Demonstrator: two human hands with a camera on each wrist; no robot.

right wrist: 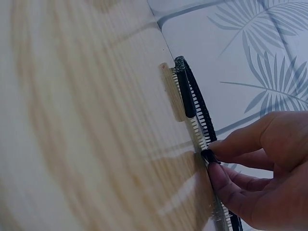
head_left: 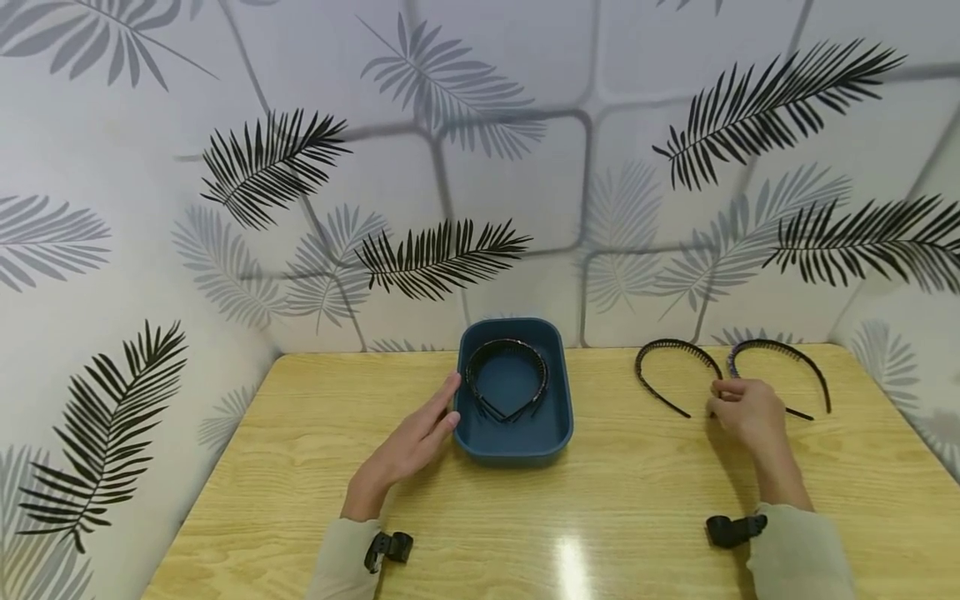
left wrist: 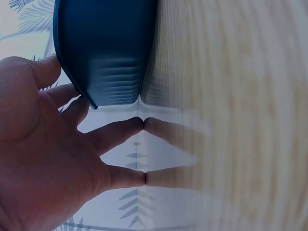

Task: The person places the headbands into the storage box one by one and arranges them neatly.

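Nearest, pale sleeves [head_left: 345, 562] bearing black wrist devices [head_left: 737, 530] reach over the wooden table [head_left: 637, 500]. The left hand [head_left: 408, 446] has its fingers spread, some touching the left wall of a blue tray [head_left: 513, 458], two meeting the tabletop. The right hand [head_left: 750, 412] pinches one end of a black headband [head_left: 670, 342] between thumb and fingers, toward the table's far right corner. Inside the tray, by the middle of the far edge, dark headbands [head_left: 506, 342] lie together. Another headband [head_left: 767, 342] sits nearest that far right corner. Beyond the far edge rises a leaf-patterned wall [head_left: 517, 192].
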